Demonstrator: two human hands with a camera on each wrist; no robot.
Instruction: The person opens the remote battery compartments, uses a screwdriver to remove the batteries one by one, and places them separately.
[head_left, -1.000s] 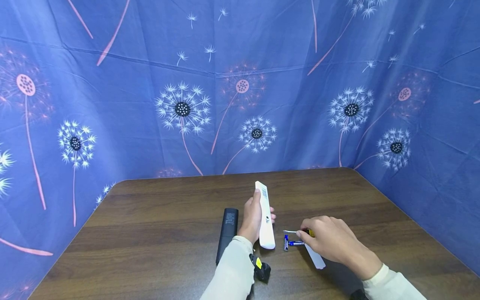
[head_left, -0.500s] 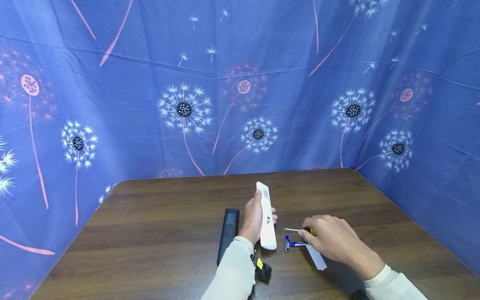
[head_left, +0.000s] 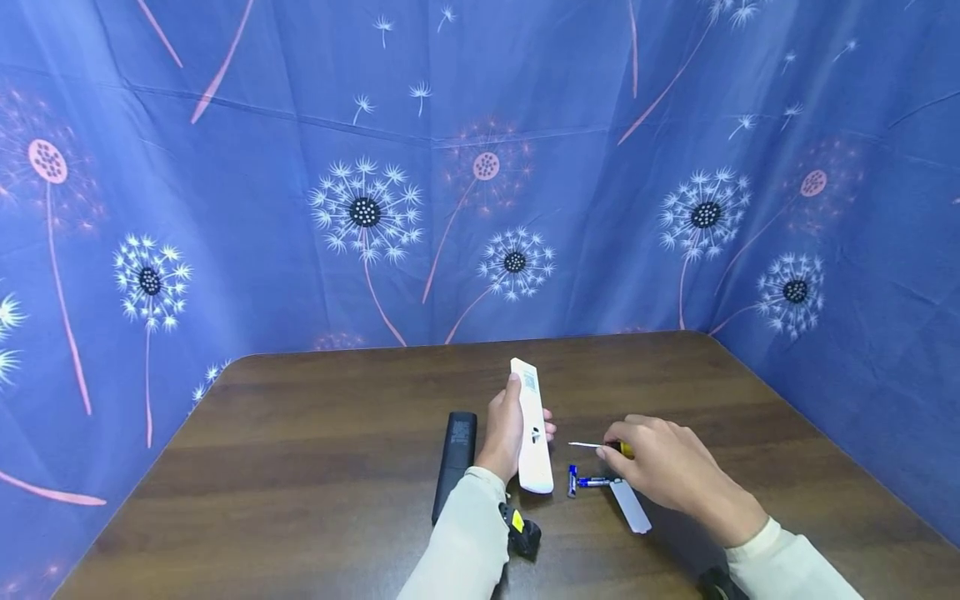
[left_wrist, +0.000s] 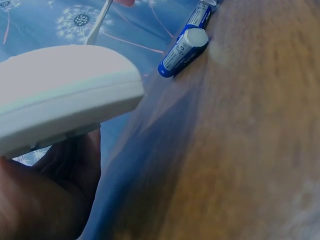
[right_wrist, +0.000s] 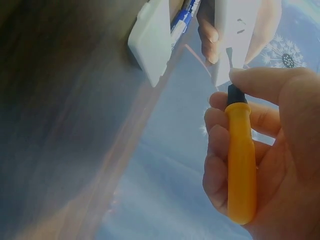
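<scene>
My left hand (head_left: 504, 429) holds a long white remote control (head_left: 534, 450) with its back turned up, showing a label and a small dark opening. My right hand (head_left: 663, 458) grips a screwdriver (right_wrist: 241, 165) by its yellow handle, thumb near the black collar. In the head view its thin metal shaft points left toward the remote, with a gap between them. Two blue batteries (head_left: 572, 481) lie on the table below the screwdriver. Beside them is a white battery cover (head_left: 632, 508). In the left wrist view, the end of the remote hides much of the hand.
Left of my left forearm lies a black remote control (head_left: 455, 458), partly covered by the sleeve. The wooden table (head_left: 322, 467) meets a blue dandelion-print curtain (head_left: 585, 192) at the back and sides. A black strap device (head_left: 525, 537) is on my left wrist.
My right hand has lifted a little with the screwdriver, away from the batteries. The left hand keeps its grip on the white remote control, and the view has tilted slightly.
</scene>
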